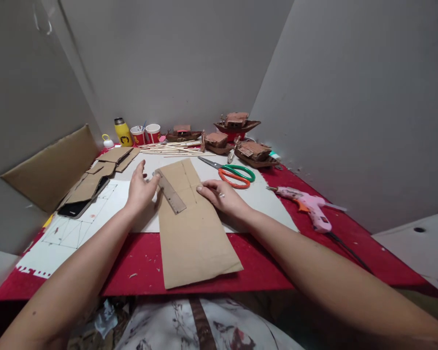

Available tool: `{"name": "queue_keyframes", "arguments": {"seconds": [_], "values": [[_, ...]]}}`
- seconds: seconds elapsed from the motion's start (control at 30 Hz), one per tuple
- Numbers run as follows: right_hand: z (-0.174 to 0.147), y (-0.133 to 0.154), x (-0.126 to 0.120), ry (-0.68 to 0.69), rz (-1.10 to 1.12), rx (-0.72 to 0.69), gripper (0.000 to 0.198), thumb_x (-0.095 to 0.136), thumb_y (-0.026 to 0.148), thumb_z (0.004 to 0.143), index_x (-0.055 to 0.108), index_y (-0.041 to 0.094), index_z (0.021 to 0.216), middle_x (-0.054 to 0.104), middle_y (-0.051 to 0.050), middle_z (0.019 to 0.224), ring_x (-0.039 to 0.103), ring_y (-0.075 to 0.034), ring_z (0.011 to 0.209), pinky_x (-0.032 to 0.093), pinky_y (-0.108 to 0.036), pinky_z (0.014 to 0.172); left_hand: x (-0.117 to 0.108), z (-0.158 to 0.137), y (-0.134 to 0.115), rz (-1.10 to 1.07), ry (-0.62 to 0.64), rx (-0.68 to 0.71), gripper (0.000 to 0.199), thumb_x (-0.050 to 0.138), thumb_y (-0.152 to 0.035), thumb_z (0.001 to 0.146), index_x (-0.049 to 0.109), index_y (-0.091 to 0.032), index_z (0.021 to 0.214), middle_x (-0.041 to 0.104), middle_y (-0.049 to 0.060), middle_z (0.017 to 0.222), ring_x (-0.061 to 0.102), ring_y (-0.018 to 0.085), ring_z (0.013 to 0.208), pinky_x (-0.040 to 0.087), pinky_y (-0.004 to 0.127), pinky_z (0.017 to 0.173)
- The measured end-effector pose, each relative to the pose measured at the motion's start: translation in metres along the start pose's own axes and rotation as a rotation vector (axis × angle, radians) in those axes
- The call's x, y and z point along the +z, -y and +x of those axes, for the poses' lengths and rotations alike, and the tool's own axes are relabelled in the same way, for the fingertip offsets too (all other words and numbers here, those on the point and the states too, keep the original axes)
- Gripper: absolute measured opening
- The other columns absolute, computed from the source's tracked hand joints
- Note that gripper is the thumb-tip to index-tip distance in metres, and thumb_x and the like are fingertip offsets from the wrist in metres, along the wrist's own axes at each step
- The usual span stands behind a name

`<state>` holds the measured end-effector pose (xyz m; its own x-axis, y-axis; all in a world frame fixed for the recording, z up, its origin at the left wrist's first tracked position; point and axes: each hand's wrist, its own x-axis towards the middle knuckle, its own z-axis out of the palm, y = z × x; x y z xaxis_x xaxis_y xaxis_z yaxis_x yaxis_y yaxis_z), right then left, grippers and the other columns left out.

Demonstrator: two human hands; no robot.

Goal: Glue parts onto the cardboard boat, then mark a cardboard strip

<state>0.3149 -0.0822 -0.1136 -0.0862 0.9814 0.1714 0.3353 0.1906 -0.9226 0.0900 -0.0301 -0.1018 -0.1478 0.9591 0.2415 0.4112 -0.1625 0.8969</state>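
Note:
A long piece of brown cardboard [197, 243] lies over the near table edge, tilted slightly, with thin pencil-like lines on its far part. On its left side rests a short clear ruler [172, 193]. My left hand [141, 188] is beside the ruler's far end, thumb touching near it and the fingers spread and raised. My right hand [224, 198] pinches the cardboard's right edge between thumb and fingers. A small shiny whitish bit shows at its fingers; I cannot tell what it is. Scissors [237, 176] with green and orange handles lie just beyond my right hand.
A pink glue gun [314, 206] lies at right, its cord running nearer. Model boats [255, 151], thin sticks [175, 148], red-white cups [153, 132] and a yellow bottle [123, 132] line the back. Cardboard scraps [89, 187], a phone [78, 208] and a drawn-on sheet [63, 238] are at left.

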Motion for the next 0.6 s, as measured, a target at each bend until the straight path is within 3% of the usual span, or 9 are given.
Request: {"name": "queue_keyframes", "arguments": {"seconds": [0.1,0.23,0.3,0.4,0.6], "values": [[0.007,0.002,-0.014,-0.131,-0.096,-0.030,0.027,0.062,0.037,0.080,0.067,0.015,0.094,0.068,-0.010,0.084,0.063,-0.025,0.081,0.047,-0.040,0.079,-0.010,-0.009,-0.003,0.325,0.144,0.294,0.054,0.056,-0.032,0.086,0.049,-0.018,0.138,0.050,0.013,0.143,0.047,0.028,0.129,0.040,0.044,0.106],[-0.003,0.009,-0.033,-0.247,-0.220,-0.138,0.034,0.055,0.036,0.086,0.064,0.015,0.111,0.069,-0.012,0.096,0.065,-0.026,0.088,0.048,-0.042,0.083,-0.016,-0.032,0.000,0.643,0.465,0.414,0.067,0.050,-0.048,0.089,0.043,-0.008,0.143,0.038,0.023,0.149,0.034,0.036,0.139,0.031,0.050,0.111],[-0.017,0.010,-0.036,-0.217,-0.274,-0.207,0.037,0.050,0.035,0.090,0.061,0.013,0.117,0.070,-0.014,0.101,0.067,-0.026,0.087,0.051,-0.041,0.080,-0.014,-0.042,0.003,0.765,0.558,0.434,0.075,0.048,-0.054,0.089,0.040,-0.005,0.144,0.034,0.028,0.149,0.030,0.041,0.139,0.031,0.054,0.110],[-0.039,0.002,-0.030,-0.086,-0.418,-0.238,0.041,0.048,0.030,0.092,0.056,0.008,0.125,0.069,-0.019,0.111,0.067,-0.029,0.099,0.053,-0.044,0.085,-0.011,-0.050,0.006,0.885,0.583,0.468,0.076,0.043,-0.056,0.091,0.036,-0.004,0.146,0.028,0.029,0.152,0.024,0.043,0.141,0.030,0.057,0.110],[-0.053,-0.019,-0.016,0.095,-0.734,-0.424,0.044,0.051,0.024,0.091,0.055,0.000,0.127,0.064,-0.024,0.121,0.059,-0.035,0.115,0.047,-0.053,0.098,-0.011,-0.052,-0.001,1.016,0.665,0.572,0.075,0.039,-0.060,0.092,0.031,-0.013,0.150,0.028,0.026,0.153,0.021,0.040,0.143,0.021,0.061,0.112]]}}
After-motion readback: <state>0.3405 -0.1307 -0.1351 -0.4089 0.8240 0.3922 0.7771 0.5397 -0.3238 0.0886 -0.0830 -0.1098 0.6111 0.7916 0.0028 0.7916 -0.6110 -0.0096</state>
